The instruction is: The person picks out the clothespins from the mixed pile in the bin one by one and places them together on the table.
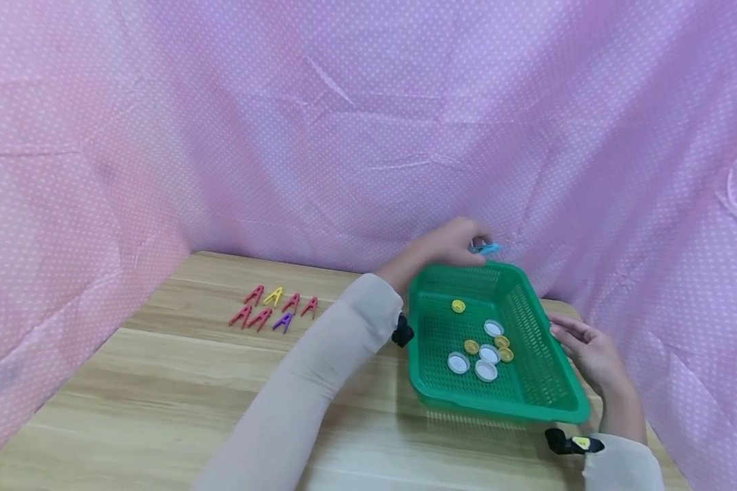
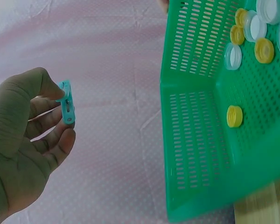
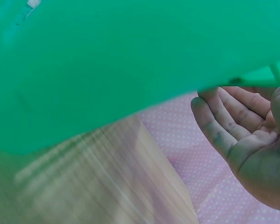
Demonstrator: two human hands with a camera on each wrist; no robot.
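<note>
My left hand (image 1: pixel 460 242) is just past the far rim of a green plastic basket (image 1: pixel 419 382), pinching a light-blue clothespin (image 2: pixel 67 105) between thumb and fingers. The left wrist view shows this hand (image 2: pixel 25 126) apart from the basket wall. At the basket's right side, my right hand (image 1: pixel 596 358) holds the wall near the rim. In the right wrist view its fingers (image 3: pixel 224 116) reach the basket's underside, and their tips are partly hidden. White caps (image 1: pixel 458 363) and yellow caps (image 1: pixel 458 306) lie loose on the basket's floor.
Red clothespins (image 1: pixel 291 303), a yellow one (image 1: pixel 273 296) and a purple one (image 1: pixel 283 322) lie in two rows on the wooden table (image 1: pixel 178 368), left of the basket. A pink dotted cloth (image 1: pixel 282 136) hangs behind and beside the table.
</note>
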